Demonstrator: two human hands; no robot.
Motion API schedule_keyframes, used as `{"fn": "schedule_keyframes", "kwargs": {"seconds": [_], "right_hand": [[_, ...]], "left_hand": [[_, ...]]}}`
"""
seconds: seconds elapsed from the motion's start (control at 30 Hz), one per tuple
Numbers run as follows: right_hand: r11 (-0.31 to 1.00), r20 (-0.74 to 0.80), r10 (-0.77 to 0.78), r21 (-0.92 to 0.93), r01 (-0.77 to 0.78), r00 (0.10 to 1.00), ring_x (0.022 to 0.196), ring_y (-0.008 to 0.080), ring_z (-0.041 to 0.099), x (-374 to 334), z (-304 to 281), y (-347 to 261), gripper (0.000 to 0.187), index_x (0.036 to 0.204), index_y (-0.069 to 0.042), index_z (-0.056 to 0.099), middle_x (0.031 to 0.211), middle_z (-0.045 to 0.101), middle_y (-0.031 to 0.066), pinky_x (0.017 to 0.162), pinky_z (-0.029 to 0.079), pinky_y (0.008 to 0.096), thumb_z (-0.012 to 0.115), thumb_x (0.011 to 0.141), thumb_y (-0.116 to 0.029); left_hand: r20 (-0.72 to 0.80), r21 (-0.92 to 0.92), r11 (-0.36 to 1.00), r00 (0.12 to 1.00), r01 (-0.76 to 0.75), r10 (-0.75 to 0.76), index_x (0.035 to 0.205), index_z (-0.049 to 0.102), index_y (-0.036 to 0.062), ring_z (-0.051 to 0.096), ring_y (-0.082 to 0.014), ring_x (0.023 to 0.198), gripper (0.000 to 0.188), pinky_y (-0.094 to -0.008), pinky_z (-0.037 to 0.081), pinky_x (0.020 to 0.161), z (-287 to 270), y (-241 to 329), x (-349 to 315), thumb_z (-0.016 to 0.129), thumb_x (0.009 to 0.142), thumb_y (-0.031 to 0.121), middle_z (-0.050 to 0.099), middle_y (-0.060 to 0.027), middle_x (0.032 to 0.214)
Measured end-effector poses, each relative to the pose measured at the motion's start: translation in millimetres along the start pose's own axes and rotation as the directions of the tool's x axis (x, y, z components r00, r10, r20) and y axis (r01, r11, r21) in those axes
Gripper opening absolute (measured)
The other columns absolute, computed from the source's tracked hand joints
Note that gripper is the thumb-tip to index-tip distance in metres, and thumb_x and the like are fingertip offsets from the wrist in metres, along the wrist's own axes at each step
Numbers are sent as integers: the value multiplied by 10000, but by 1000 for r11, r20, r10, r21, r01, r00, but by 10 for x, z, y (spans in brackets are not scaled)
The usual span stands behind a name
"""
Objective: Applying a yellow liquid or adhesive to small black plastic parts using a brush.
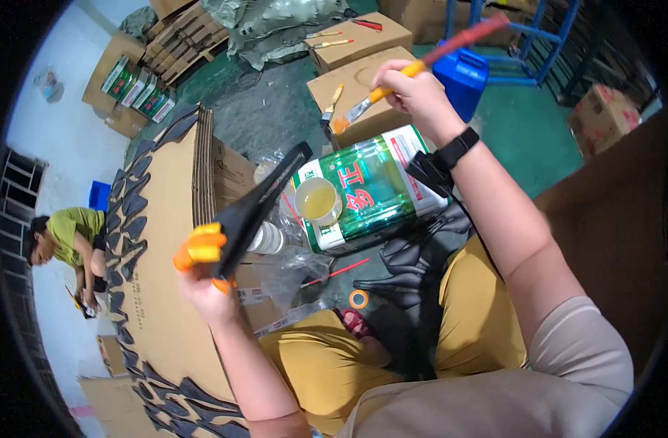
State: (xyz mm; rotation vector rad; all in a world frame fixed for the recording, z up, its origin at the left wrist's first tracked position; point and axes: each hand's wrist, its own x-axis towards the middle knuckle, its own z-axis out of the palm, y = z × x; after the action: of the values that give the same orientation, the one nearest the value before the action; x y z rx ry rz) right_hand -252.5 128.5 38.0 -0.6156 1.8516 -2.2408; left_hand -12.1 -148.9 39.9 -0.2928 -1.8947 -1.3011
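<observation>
The left grip (211, 293), fingers curled firmly round the lower end of the black piece (252, 212), holds its long axis slanting up rightward, its tip near but apart from the brush (382, 93) pinched in the right grip (420, 98).
</observation>
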Motion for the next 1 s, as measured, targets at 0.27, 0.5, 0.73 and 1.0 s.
{"fn": "schedule_keyframes", "kwargs": {"seconds": [0.27,0.5,0.73,1.0], "right_hand": [[984,-167,-94,135,118,981,542,110,588,-463,57,-190,356,1240,-57,475,732,646,109,450,430,194,431,965,-278],[990,-216,-98,75,117,971,705,129,564,-894,429,-102,145,856,-99,416,754,595,72,591,431,238,520,922,-175],[921,-231,194,378,-96,953,795,181,595,-1106,903,-106,290,933,-94,358,869,575,88,687,472,292,606,817,1],[769,-238,237,639,-32,942,660,158,537,-1009,751,-96,249,875,-76,419,755,511,49,599,466,288,634,770,-6]], "left_hand": [[-345,-683,709,779,174,-524,1091,501,54,578,-155,941,356,-267,469,845,637,-189,113,585,781,-100,592,-71,1012],[-328,-823,539,622,182,-711,1073,512,90,551,-118,920,278,-241,438,812,1214,-172,221,565,832,-37,570,-26,1016],[-279,-867,471,624,164,-730,1090,488,56,546,-159,940,297,-273,440,850,1689,26,210,508,824,-74,555,-53,1053],[-191,-787,559,759,260,-622,1132,483,29,531,-170,1018,404,-289,439,899,1853,232,146,509,762,-131,543,-78,1087]]}}
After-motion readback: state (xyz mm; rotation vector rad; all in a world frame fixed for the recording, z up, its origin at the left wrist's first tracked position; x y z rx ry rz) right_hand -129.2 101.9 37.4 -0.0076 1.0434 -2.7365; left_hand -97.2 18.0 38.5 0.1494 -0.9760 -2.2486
